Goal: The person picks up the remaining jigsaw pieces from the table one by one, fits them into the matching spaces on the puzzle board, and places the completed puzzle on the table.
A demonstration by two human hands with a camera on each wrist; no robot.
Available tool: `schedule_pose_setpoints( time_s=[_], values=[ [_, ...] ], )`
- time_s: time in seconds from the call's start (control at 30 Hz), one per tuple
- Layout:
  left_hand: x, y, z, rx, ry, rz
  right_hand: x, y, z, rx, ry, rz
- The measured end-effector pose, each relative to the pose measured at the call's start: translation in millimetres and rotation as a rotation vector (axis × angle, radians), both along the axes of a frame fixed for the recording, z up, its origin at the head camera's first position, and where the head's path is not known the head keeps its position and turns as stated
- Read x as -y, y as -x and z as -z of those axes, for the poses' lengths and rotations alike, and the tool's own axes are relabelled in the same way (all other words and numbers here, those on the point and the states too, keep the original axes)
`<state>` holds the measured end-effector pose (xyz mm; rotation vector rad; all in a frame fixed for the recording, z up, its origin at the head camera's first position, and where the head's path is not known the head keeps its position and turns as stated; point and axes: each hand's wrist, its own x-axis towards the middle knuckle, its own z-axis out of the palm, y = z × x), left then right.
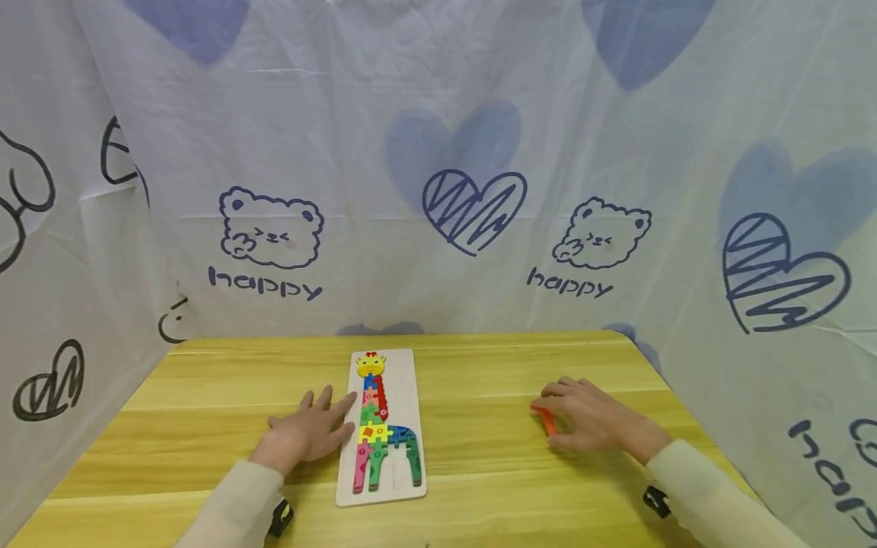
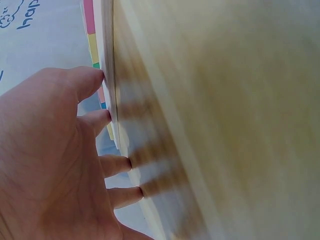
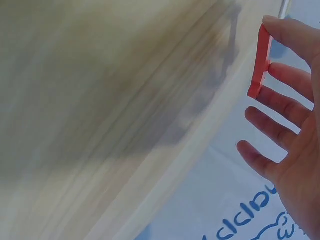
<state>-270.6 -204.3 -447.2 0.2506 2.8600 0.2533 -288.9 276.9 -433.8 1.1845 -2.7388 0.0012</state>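
Observation:
A giraffe puzzle board (image 1: 404, 373) lies on the table, its colourful interlocking pieces forming head, neck, body and legs. One pale, bare strip shows between the green legs. My left hand (image 1: 311, 430) is spread at the board's left edge, thumb and index fingertips right at the rim; in the left wrist view that hand (image 2: 55, 145) has its fingers extended against the board's side (image 2: 106, 45). Over the table's right side, my right hand (image 1: 592, 415) pinches an orange-red puzzle piece (image 1: 546, 420) between thumb and fingers. The right wrist view shows this long, thin piece (image 3: 260, 60) edge-on.
The wooden table (image 1: 479, 426) has a rounded far edge. White curtains (image 1: 370, 228) with hearts, bears and lettering hang behind it and along both sides. A black strap (image 1: 656, 502) is on the right wrist, another black strap (image 1: 281, 517) on the left.

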Motion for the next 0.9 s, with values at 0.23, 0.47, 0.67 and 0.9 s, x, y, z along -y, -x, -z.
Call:
schedule_pose_setpoints(
  time_s=[0.23, 0.47, 0.67, 0.9],
  values=[
    [0.6, -0.2, -1.9, -0.004, -0.001, 0.003, 23, 3.0, -2.7, -0.004, 0.034, -0.03],
    [-0.3, -1.4, -0.9, 0.002, 0.001, -0.003, 50, 4.4, -5.7, -0.003, 0.054, -0.075],
    [-0.6, -0.8, -0.5, -0.009, -0.002, 0.001, 72, 3.9, -8.7, -0.002, 0.054, -0.105],
    [-0.3, -0.6, -0.2, 0.008, -0.002, -0.005, 96, 1.0, -11.9, 0.004, 0.042, -0.116]
  ],
)
